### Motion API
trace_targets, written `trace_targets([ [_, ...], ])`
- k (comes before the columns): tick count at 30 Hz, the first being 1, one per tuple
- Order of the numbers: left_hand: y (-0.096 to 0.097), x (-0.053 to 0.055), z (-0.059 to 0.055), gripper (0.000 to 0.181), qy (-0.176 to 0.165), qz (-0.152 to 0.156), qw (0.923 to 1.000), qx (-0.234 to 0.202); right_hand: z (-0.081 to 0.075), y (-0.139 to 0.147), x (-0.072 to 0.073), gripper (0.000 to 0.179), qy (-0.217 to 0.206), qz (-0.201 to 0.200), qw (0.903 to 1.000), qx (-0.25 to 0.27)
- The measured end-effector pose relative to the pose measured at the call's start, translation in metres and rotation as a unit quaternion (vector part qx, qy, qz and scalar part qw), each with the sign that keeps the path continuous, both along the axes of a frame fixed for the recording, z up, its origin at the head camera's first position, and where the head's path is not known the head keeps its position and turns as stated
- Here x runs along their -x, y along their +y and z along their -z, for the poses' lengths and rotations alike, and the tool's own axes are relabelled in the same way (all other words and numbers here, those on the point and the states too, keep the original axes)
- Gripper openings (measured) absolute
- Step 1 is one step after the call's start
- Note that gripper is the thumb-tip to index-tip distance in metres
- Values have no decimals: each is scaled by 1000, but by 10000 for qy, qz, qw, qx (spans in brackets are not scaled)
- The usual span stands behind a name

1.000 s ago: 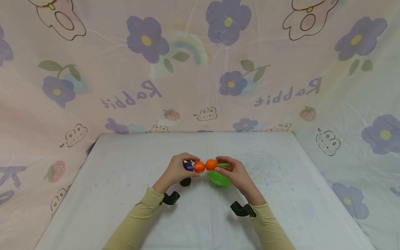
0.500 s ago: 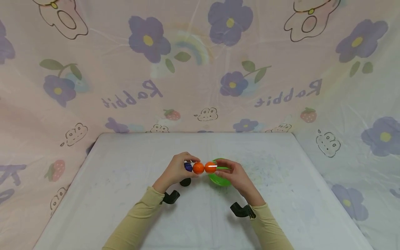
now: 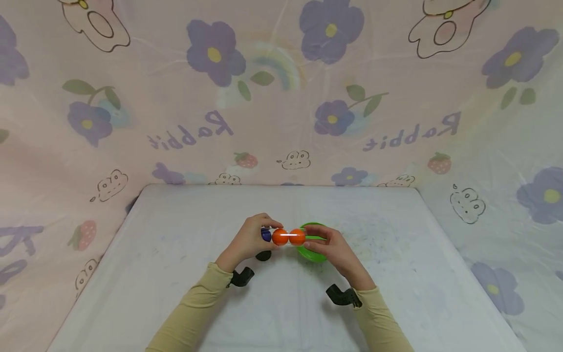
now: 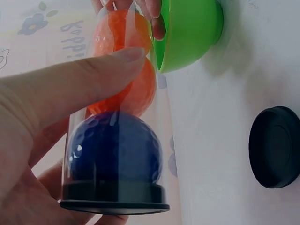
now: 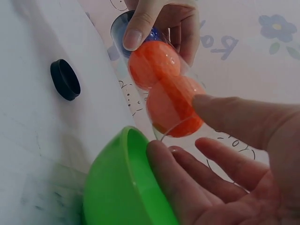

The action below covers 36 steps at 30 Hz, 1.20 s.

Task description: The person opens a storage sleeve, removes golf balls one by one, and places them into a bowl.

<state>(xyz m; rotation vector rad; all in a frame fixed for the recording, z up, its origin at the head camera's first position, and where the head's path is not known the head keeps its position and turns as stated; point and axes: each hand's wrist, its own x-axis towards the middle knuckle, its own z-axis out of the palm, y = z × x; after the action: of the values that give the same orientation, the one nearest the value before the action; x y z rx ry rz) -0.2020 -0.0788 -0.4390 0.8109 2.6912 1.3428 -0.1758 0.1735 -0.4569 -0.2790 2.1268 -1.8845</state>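
My left hand [image 3: 248, 242] grips a clear plastic tube [image 4: 115, 117], held nearly level above the table. A black cap [image 4: 115, 199] closes its left end. Inside, a dark blue golf ball [image 4: 136, 145] sits against that cap, followed by two orange balls in a row, the inner orange ball [image 5: 152, 65] and the outer orange ball [image 5: 171, 105]. My right hand [image 3: 334, 247] is at the tube's uncapped right end, thumb on one side and fingertips by the rim on the other. Below and behind this hand stands a green bowl [image 3: 313, 256], partly hidden by it.
A loose black cap [image 4: 275, 147] lies on the white table [image 3: 198, 313], below my left hand. Black curved mounts sit at both wrists, the left mount [image 3: 243, 277] and the right mount [image 3: 340, 295]. A patterned cloth [image 3: 281, 107] rises behind and beside the table.
The outer orange ball has dropped slightly, level with the inner one, and a bright reflection on the tube now crosses both. Both hands stay nearly in place; the head view has shifted a little.
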Motion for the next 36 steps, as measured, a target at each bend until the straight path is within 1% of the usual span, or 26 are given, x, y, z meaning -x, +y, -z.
trace_targets([
  [3,0,0,-2,44,44,-3,9999,94,2,0,0,48,-13,8,10000,54],
  [10,2,0,-7,44,140,0,9990,430,8,0,0,50,-220,75,9995,193],
  [15,3,1,-8,46,197,-56,9981,578,9,1,0,50,-142,142,9997,144],
  [20,2,1,-6,47,207,12,9988,441,6,3,0,47,-154,150,9995,233],
  [23,2,0,-5,48,199,49,9992,348,3,4,0,48,-93,165,9995,241],
  [28,2,0,-3,48,163,19,9995,262,0,6,-1,50,-90,329,9994,55],
  [29,2,0,-2,47,154,18,9996,222,-4,5,-3,50,-95,343,9994,24],
  [35,2,-3,6,46,78,-75,9999,-113,-13,5,-7,51,-29,488,9988,24],
  [36,2,-4,7,46,71,-110,9998,-153,-11,6,-6,52,-10,515,9987,42],
])
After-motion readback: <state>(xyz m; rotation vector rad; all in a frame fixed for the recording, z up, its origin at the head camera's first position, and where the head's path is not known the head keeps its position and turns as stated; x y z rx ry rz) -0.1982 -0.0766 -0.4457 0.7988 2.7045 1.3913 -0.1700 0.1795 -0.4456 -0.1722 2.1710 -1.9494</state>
